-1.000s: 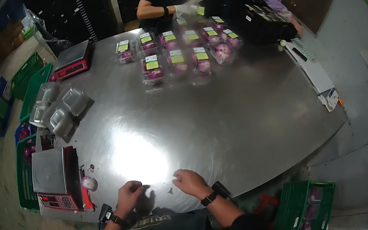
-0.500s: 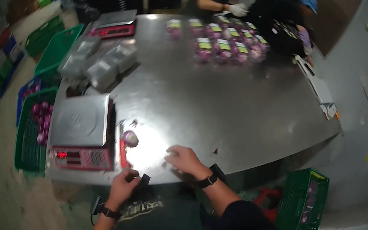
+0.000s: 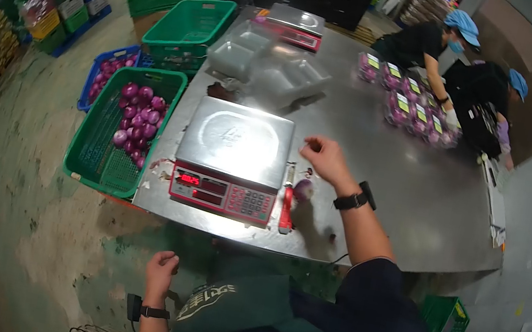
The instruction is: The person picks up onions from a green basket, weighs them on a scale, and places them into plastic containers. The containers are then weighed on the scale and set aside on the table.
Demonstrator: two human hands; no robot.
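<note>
My right hand is over the steel table, just right of the red digital scale. Its fingers are bent, with a gap between thumb and forefinger, and nothing shows in them. A purple onion lies below that hand. Beside the onion, along the scale's right side, is a red-handled knife. My left hand hangs low, off the table's near edge, loosely curled and holding nothing visible. The scale's metal pan is bare and its red display is lit.
Left of the table, a green crate holds purple onions. Clear plastic trays sit behind the scale, before a second scale. Packed onions stand at the far right, where two people in blue caps work.
My view has swung left, bringing the onion crate into fuller sight. My right hand has moved forward beside the scale; my left hand has moved away from the table edge.
</note>
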